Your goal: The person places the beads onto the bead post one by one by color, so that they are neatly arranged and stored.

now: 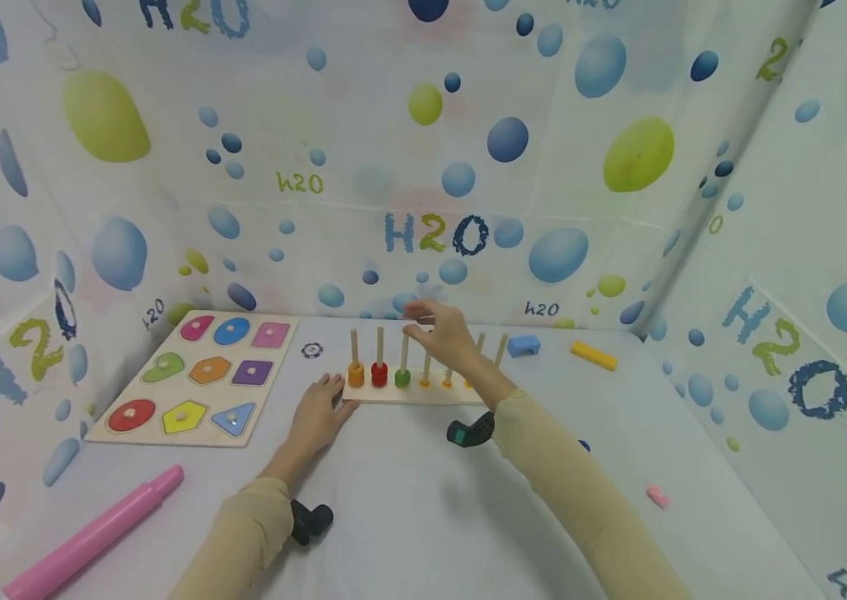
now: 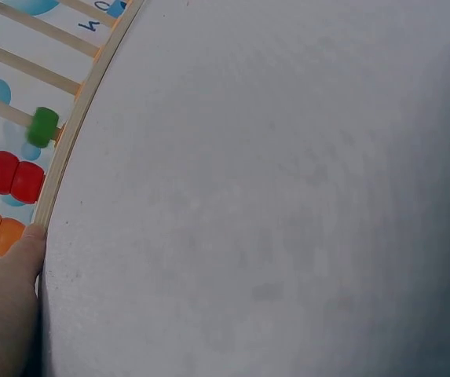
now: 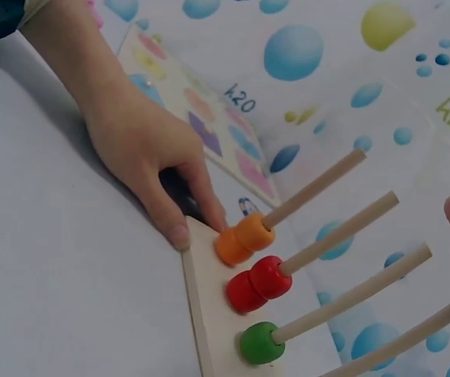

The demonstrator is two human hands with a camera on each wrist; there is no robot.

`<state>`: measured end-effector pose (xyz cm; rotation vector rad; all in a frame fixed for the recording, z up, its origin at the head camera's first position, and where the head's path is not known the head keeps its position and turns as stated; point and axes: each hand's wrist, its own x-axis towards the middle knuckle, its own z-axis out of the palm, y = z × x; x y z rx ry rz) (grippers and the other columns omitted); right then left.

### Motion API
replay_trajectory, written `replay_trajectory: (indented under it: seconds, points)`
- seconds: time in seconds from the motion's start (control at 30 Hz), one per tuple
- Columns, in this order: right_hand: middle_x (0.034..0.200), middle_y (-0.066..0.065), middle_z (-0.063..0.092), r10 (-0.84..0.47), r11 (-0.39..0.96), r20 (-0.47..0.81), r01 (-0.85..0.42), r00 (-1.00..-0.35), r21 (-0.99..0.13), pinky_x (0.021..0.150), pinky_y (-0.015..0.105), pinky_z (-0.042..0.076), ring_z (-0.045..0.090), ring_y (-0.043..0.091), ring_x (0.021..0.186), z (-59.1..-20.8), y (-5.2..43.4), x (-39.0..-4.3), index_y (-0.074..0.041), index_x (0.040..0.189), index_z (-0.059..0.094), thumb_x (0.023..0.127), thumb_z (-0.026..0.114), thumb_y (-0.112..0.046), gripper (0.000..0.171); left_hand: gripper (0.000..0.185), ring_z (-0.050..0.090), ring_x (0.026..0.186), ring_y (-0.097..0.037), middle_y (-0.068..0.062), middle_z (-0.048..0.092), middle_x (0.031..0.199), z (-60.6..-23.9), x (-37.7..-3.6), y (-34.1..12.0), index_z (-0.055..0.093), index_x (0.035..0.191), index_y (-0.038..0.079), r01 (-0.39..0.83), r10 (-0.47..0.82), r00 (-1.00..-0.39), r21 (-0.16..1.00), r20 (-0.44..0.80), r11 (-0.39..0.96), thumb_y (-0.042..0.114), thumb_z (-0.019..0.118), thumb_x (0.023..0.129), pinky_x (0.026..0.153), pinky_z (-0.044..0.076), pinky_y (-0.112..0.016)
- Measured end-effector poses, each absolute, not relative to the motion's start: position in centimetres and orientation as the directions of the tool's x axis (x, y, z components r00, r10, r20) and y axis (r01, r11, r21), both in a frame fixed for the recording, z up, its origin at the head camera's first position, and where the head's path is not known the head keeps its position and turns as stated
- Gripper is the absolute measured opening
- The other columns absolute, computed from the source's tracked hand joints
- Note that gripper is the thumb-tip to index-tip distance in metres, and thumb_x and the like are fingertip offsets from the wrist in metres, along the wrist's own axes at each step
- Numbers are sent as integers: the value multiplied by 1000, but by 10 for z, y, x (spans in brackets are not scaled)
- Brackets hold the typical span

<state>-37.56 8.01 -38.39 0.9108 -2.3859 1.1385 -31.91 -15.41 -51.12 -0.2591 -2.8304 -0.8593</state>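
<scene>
Peg board is lying on the surface, left hand resting unclenched against its left end. Orange, red and green beads are sitting on three pegs; other visible pegs are standing beadless. Right hand is hovering, thumb and fingers apart; its wrist is hiding some pegs.

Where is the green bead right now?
In the head view, the green bead sits low on the third peg from the left, just right of the red beads.
</scene>
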Motion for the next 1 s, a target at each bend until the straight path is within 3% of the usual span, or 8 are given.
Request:
replay_trajectory:
  seconds: [0.17,0.37,0.47,0.6,0.8,1.0]
  points:
    - [102,9,68,-358,412,548,-655,-756,-634,81,23,54,66,18,93,-385,101,-361,-1,108,63,86,68,-6,23,61,31,132,-44,-24,42,140,-512,-321,-154,45,136,-5,227,114,-965,535,236,814,32,63,91,109,24,-56]
    - [99,2,69,-396,426,414,-564,-819,-707,79,22,55,65,13,91,-400,151,-339,-7,104,67,89,66,-12,16,60,32,131,-45,-25,43,139,-513,-318,-153,46,135,-5,235,126,-965,539,231,809,31,64,91,109,24,-57]
    - [99,7,69,-424,444,332,-513,-843,-735,80,28,56,66,19,92,-399,172,-322,-2,104,67,89,66,-9,17,60,32,131,-45,-26,43,139,-513,-318,-154,45,135,-6,236,124,-964,541,236,807,31,63,91,108,24,-57]
    - [99,5,69,-457,475,235,-459,-858,-750,83,30,55,65,17,93,-412,200,-306,-1,105,67,90,64,-12,19,61,31,132,-45,-26,42,140,-510,-318,-155,44,136,-5,220,119,-969,538,216,814,32,62,91,108,24,-57]
    - [100,0,69,-519,521,101,-408,-849,-750,85,28,54,64,13,94,-447,247,-292,-8,107,67,91,64,-20,20,62,29,133,-43,-25,40,141,-510,-321,-156,43,138,-4,212,126,-973,538,193,816,33,62,91,109,23,-57]
    - [99,0,69,-518,554,135,-452,-845,-699,82,28,55,64,13,92,-459,283,-270,-12,104,68,92,62,-15,14,63,29,133,-44,-26,40,141,-511,-320,-156,43,137,-5,221,133,-971,531,199,818,33,62,92,109,23,-57]
